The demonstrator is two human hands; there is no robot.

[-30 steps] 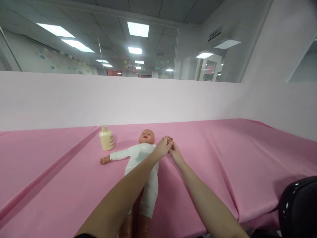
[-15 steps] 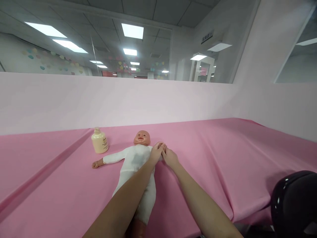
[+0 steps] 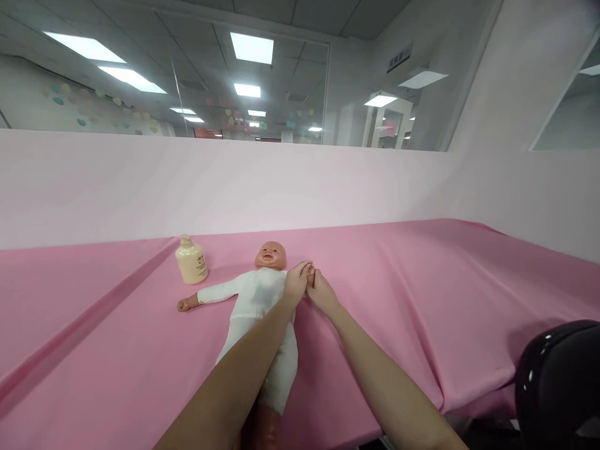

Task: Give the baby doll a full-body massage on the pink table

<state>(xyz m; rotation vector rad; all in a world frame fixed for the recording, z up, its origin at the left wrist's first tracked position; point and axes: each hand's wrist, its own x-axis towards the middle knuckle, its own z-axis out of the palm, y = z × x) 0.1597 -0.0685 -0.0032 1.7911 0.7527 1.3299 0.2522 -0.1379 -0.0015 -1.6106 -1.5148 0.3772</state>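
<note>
A baby doll (image 3: 262,297) in a white bodysuit lies on its back on the pink sheet (image 3: 375,269), head toward the wall. Its arm on the left side of the view stretches out flat, with the small brown hand (image 3: 188,303) bare. Over the doll's other arm, my left hand (image 3: 298,280) and my right hand (image 3: 322,291) meet, fingers closed around the doll's hand (image 3: 310,275). Most of that small hand and forearm is hidden behind my fingers. My left forearm crosses above the doll's body and covers part of its legs.
A cream pump bottle (image 3: 192,262) with dark lettering stands left of the doll's head. Behind the sheet rises a white wall (image 3: 225,187) with a window above. At the lower right sits a glossy black rounded object (image 3: 560,381) by the sheet's edge.
My fingers have shifted slightly around the doll's hand, and both hands stay at it. The whole view has tilted a little; the doll and bottle lie as before.
</note>
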